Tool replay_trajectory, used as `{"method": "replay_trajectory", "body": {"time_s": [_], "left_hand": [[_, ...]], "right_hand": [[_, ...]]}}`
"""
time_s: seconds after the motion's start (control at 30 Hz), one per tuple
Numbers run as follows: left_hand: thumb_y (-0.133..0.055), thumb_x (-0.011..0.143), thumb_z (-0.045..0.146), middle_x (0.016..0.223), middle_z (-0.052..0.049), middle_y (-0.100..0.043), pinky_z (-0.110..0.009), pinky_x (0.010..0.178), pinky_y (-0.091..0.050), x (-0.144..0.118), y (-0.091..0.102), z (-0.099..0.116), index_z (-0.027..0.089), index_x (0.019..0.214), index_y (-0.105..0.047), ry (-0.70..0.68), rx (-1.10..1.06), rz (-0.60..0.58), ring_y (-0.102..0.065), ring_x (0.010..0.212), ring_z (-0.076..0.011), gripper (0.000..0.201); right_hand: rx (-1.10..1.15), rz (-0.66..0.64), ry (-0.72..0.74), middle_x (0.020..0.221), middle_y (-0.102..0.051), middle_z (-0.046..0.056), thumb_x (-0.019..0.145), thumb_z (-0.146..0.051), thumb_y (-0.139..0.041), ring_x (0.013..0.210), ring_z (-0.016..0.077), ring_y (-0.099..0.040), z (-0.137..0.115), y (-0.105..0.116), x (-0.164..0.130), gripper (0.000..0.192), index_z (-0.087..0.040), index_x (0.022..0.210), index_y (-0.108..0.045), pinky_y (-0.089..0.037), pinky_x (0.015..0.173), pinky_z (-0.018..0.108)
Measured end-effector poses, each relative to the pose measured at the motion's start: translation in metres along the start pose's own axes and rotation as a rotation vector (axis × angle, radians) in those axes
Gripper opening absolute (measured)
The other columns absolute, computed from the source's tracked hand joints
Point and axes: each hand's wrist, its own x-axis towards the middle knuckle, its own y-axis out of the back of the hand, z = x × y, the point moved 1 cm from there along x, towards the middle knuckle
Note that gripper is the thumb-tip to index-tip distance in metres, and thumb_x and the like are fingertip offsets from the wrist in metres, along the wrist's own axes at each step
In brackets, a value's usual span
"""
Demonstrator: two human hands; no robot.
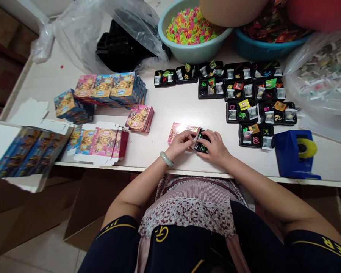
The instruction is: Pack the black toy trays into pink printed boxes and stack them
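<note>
Frame centre: my left hand (182,143) grips one pink box (179,131), my right hand (214,146) one black tray (202,145); fingers closed. Upper right: two basins (187,53), one blue tape dispenser (294,155).

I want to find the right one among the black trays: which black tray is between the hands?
The black tray at the table's near edge, gripped by left hand and right hand beside a pink box. The other trays lie untouched farther back.
</note>
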Motion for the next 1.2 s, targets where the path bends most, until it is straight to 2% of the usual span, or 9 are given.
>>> {"method": "replay_trajectory", "body": {"time_s": [0.17,0.3,0.43,0.53,0.77,0.87,1.0,1.1,1.2], "left_hand": [[-0.059,0.079,0.019,0.109,-0.010,-0.065,-0.031,0.080,-0.048,0.001,-0.006,-0.004,0.014,0.066,-0.053,-0.093,0.084,0.011,-0.061,0.093,-0.0172,0.014],[-0.056,0.081,0.018,0.110,-0.011,-0.064,-0.034,0.083,-0.047,-0.003,-0.013,-0.005,0.015,0.069,-0.052,-0.164,0.168,0.017,-0.060,0.096,-0.0178,0.013],[-0.055,0.083,0.017,0.108,-0.010,-0.063,-0.035,0.084,-0.047,-0.006,-0.017,-0.002,0.016,0.071,-0.051,-0.180,0.229,0.027,-0.059,0.095,-0.0170,0.012],[-0.055,0.082,0.016,0.109,-0.010,-0.062,-0.036,0.086,-0.047,-0.005,-0.020,-0.001,0.016,0.071,-0.051,-0.182,0.225,0.029,-0.059,0.098,-0.0178,0.012],[-0.055,0.081,0.016,0.103,-0.009,-0.064,-0.037,0.087,-0.047,-0.004,-0.046,0.010,0.016,0.072,-0.053,-0.192,0.165,-0.129,-0.059,0.096,-0.0182,0.010],[-0.058,0.080,0.019,0.103,-0.009,-0.066,-0.032,0.080,-0.049,-0.003,-0.036,0.034,0.015,0.070,-0.053,-0.116,0.047,-0.140,-0.059,0.087,-0.0149,0.012],[-0.061,0.083,0.029,0.090,-0.005,-0.065,-0.023,0.058,-0.046,-0.003,-0.006,0.062,0.015,0.075,-0.056,0.037,-0.201,-0.088,-0.054,0.064,-0.0089,0.017],[-0.061,0.085,0.042,0.087,-0.004,-0.062,-0.024,0.064,-0.049,-0.011,0.005,0.057,0.016,0.087,-0.059,0.000,-0.281,0.042,-0.056,0.073,-0.0117,0.025],[-0.070,0.079,0.043,0.108,-0.007,-0.060,-0.029,0.081,-0.052,-0.029,-0.003,0.030,0.022,0.112,-0.054,-0.093,-0.279,0.118,-0.059,0.097,-0.0170,0.042]], "right_hand": [[0.006,-0.082,0.009,0.137,-0.045,0.013,0.080,-0.036,-0.070,0.133,0.0388,-0.035,0.002,0.003,0.001,0.038,-0.025,0.116,-0.065,-0.028,0.107,0.064],[0.043,-0.056,0.028,0.140,-0.043,0.010,0.083,-0.037,-0.067,0.135,0.0382,-0.031,0.004,0.023,-0.011,0.033,-0.027,0.115,-0.066,-0.031,0.105,0.063],[-0.023,0.053,-0.066,0.114,-0.059,0.010,0.090,-0.031,-0.058,0.110,0.0301,-0.052,0.005,0.040,-0.033,0.017,-0.025,0.099,-0.071,-0.043,0.090,0.051],[-0.052,0.032,-0.091,0.092,-0.061,0.008,0.092,-0.027,-0.054,0.085,0.0235,-0.055,0.005,0.034,-0.044,0.018,-0.021,0.095,-0.071,-0.046,0.076,0.040],[0.178,0.115,-0.217,0.086,-0.059,0.007,0.093,-0.025,-0.049,0.078,0.0208,-0.059,-0.003,0.013,-0.035,0.017,-0.020,0.085,-0.063,-0.051,0.069,0.035],[0.335,0.236,-0.243,0.095,-0.059,0.007,0.090,-0.029,-0.054,0.093,0.0226,-0.060,-0.004,0.036,-0.029,0.009,-0.022,0.093,-0.059,-0.052,0.080,0.039],[0.336,0.184,-0.041,0.125,-0.053,0.009,0.085,-0.037,-0.063,0.125,0.0296,-0.047,-0.005,0.072,-0.013,0.034,-0.027,0.116,-0.055,-0.044,0.100,0.051],[0.379,0.171,-0.076,0.113,-0.061,0.005,0.091,-0.029,-0.055,0.098,0.0218,-0.062,-0.009,0.078,-0.002,0.031,-0.029,0.121,-0.052,-0.054,0.085,0.040],[0.387,0.182,-0.161,0.107,-0.063,0.006,0.092,-0.030,-0.053,0.087,0.0199,-0.064,-0.015,0.067,-0.003,0.028,-0.028,0.121,-0.053,-0.056,0.076,0.035]]}}
